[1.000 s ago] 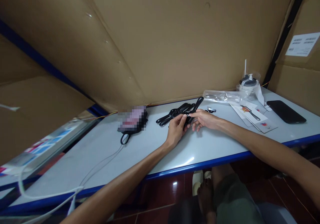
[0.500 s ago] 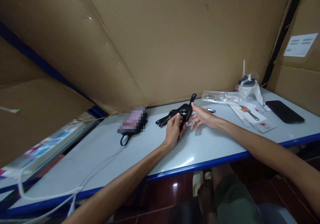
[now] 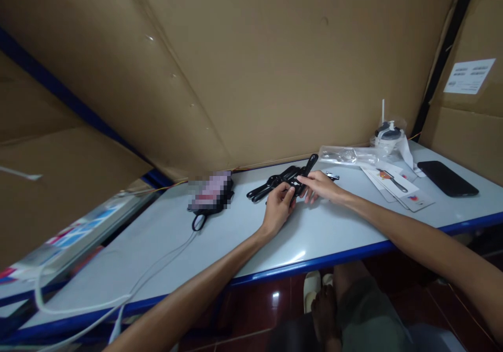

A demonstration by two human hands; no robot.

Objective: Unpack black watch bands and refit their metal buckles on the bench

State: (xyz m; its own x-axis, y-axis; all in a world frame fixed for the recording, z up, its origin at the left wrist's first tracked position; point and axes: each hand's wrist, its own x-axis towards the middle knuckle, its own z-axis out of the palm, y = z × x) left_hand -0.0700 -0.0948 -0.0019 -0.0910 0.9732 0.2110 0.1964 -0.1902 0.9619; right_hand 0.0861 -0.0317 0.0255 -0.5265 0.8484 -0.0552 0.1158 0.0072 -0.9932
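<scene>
In the middle of the table, several glossy black pieces with long rounded handles [image 3: 261, 188] lie in a cluster; their exact kind cannot be made out. My left hand [image 3: 278, 209] is closed on a black long-handled piece [image 3: 310, 164], thumb on top, its handle slanting up to the right. From the right, my right hand [image 3: 319, 184] pinches the same piece near its middle, fingers partly hidden behind it. Just past my right hand lies a small shiny metal or dark item [image 3: 332, 176].
On the right are a clear plastic packet [image 3: 346, 155], printed cards [image 3: 396, 184], a bagged cup with a straw [image 3: 388, 137] and a black phone-like slab [image 3: 447, 178]. A blurred-out device [image 3: 210, 192] with a cable lies left. Cardboard [image 3: 267, 69] walls the back.
My right hand has closed from spread fingers onto the black piece. The piece has tilted lower and rightward between both hands. The view has shifted slightly.
</scene>
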